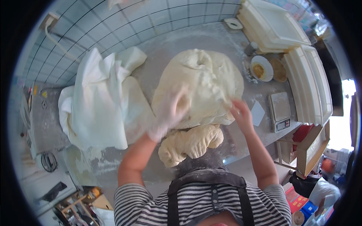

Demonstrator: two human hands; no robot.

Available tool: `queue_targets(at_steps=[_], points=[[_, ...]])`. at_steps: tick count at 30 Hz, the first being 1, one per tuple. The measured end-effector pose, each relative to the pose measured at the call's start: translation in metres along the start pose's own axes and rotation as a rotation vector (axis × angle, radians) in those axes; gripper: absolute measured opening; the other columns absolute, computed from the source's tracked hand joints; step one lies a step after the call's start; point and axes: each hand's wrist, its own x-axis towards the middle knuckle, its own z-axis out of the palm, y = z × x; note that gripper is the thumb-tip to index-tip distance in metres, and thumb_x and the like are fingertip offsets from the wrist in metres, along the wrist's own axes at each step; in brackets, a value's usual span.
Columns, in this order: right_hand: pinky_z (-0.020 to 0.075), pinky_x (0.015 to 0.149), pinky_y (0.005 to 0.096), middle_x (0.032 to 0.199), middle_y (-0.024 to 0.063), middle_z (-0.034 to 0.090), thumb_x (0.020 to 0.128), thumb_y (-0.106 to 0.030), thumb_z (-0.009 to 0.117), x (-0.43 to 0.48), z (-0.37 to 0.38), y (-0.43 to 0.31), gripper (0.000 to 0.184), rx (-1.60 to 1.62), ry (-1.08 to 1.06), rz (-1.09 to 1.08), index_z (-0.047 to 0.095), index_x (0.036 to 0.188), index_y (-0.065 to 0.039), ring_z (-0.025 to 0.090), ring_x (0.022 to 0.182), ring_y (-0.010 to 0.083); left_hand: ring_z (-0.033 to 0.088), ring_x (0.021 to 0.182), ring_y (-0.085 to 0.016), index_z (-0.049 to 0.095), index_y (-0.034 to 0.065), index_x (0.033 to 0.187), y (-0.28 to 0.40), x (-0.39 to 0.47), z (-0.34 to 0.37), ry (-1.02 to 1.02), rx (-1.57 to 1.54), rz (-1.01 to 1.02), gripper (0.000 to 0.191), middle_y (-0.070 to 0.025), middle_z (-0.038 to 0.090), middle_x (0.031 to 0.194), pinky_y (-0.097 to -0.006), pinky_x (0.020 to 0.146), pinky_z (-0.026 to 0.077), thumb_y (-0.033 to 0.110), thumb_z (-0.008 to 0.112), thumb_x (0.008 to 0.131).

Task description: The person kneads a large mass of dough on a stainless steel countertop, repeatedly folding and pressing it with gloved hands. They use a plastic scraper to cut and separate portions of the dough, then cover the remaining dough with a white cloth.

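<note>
A large mound of pale dough [198, 82] lies on the floured worktop [237, 147]. My left hand [172, 110], blurred and whitish, is over the lower left part of the mound; whether it grips the dough I cannot tell. At the mound's lower right edge is my right hand [241, 111], its fingers apart and their tips at the dough. A smaller, folded roll of dough [192, 142] sits between the mound and my apron. White cloth [99, 104] lies in a heap to the left, beside the mound.
Right of the dough are a white scraper [257, 113], a digital scale [279, 108], a white bowl with yellowish contents [265, 66] and a metal shaker [250, 48]. Stacked white plastic trays [305, 82] line the right side. A tiled wall [158, 22] bounds the back.
</note>
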Motion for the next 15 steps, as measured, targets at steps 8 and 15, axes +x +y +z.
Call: queue_targets(at_steps=[8, 15], points=[[0.0481, 0.082, 0.0325, 0.1, 0.0116, 0.064, 0.069, -0.029, 0.079, -0.095, 0.072, 0.045, 0.067, -0.011, -0.278, 0.325, 0.05, 0.121, 0.001, 0.061, 0.092, 0.0213, 0.04, 0.117, -0.039, 0.047, 0.0173, 0.128, 0.08, -0.189, 0.0, -0.376, 0.537, -0.436, 0.083, -0.018, 0.036, 0.135, -0.0429, 0.094, 0.037, 0.037, 0.081, 0.055], [0.0509, 0.077, 0.0351, 0.098, 0.0149, 0.064, 0.072, -0.022, 0.073, -0.091, 0.118, -0.077, 0.055, 0.257, -0.869, 0.236, 0.052, 0.119, -0.002, 0.063, 0.088, 0.0217, 0.051, 0.098, -0.034, 0.052, 0.0097, 0.118, 0.061, -0.218, -0.043, -0.085, 0.192, -0.528, 0.074, -0.0135, 0.055, 0.108, -0.0433, 0.083, 0.043, 0.029, 0.081, 0.053]])
